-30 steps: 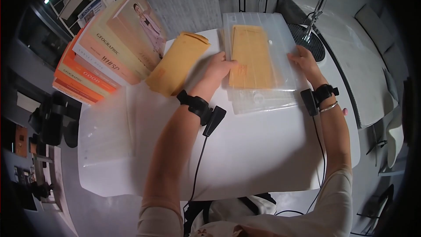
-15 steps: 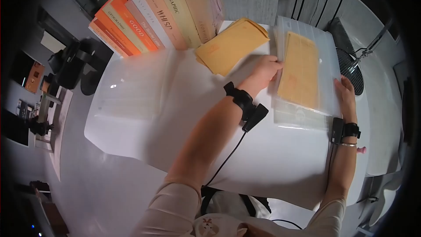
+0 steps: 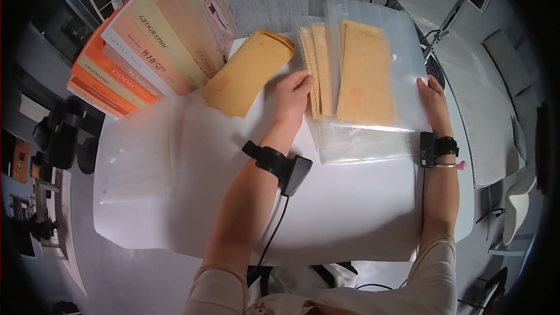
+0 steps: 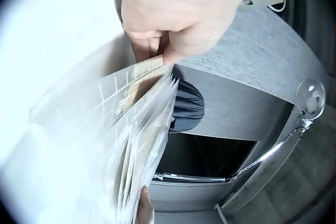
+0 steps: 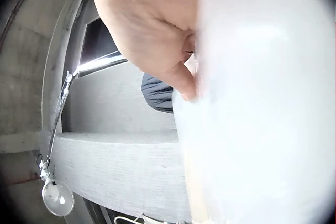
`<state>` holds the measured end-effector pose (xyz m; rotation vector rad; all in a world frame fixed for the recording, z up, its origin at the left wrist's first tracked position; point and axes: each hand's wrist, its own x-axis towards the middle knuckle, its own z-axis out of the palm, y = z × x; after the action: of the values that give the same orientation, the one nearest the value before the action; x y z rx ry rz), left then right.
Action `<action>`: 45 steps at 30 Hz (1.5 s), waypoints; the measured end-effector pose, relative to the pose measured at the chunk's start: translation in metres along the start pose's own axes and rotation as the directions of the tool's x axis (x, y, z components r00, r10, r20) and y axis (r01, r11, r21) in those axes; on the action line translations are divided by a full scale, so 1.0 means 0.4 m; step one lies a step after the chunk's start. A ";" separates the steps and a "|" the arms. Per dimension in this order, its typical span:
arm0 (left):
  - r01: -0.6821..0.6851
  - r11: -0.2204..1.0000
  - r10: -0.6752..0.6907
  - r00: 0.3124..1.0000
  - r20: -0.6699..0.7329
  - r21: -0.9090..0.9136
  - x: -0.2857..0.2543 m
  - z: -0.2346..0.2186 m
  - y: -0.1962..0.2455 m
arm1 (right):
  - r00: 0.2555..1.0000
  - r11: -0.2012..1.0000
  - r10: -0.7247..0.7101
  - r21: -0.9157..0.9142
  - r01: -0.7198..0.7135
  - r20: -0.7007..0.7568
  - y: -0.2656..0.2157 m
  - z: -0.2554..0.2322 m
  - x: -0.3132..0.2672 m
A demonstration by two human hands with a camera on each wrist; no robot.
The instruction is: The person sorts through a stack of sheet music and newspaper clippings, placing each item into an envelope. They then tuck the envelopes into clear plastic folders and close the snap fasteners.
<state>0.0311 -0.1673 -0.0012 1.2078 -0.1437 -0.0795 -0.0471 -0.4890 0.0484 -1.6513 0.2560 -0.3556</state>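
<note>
A stack of translucent plastic document folders (image 3: 408, 96) with brown paper envelopes (image 3: 364, 73) inside stands tilted up on the white table. My left hand (image 3: 293, 102) pinches the left edge of the rear folders, where more envelopes (image 3: 315, 73) show fanned out. In the left wrist view, thumb and fingers close on a clear sheet (image 4: 121, 95) with a grid print, and the layers spread apart below. My right hand (image 3: 434, 102) grips the front folder's right edge; in the right wrist view its thumb lies on the folder (image 5: 252, 108), and the other fingers are mostly hidden.
Loose brown envelopes (image 3: 251, 73) lie left of the folders. Upright books (image 3: 146, 52) line the table's back left, with a clear plastic folder (image 3: 137, 157) flat in front of them. A lamp arm (image 3: 455, 9) rises behind the right hand. Cables trail from both wrists.
The head view swung right and back again. My hands have drawn the front folder away from those behind it, so a gap and more envelopes now show at the left.
</note>
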 end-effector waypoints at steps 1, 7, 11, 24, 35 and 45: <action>-0.011 1.000 0.011 1.000 0.001 0.007 -0.007 0.005 0.010 | 1.000 0.999 0.004 0.039 -0.004 0.001 0.008 -0.007 0.006; -0.003 1.000 0.003 1.000 -0.025 -0.002 -0.012 0.020 0.027 | 0.999 0.993 0.030 0.112 -0.032 0.020 0.027 -0.027 0.015; 0.018 0.971 -0.038 0.996 0.080 0.239 -0.010 0.012 0.043 | 0.998 0.995 0.052 0.078 -0.055 0.047 0.010 -0.004 0.001; -0.099 0.820 -0.050 0.969 0.243 0.564 0.006 0.026 0.044 | 0.990 0.905 -0.062 -0.410 0.109 0.128 0.034 0.040 0.036; -0.178 0.361 -0.005 0.981 0.193 0.915 -0.023 0.059 0.064 | 0.935 0.644 -0.337 -0.696 0.317 0.114 0.076 0.043 0.055; -0.237 0.043 0.238 0.946 0.220 0.971 0.035 -0.116 0.252 | 0.857 0.761 -0.511 -0.431 0.485 0.060 -0.074 0.088 -0.006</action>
<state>0.0505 -0.0907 0.0780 2.6295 -0.4612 0.4249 -0.0374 -0.4521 0.0745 -2.1508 -0.0826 -0.8027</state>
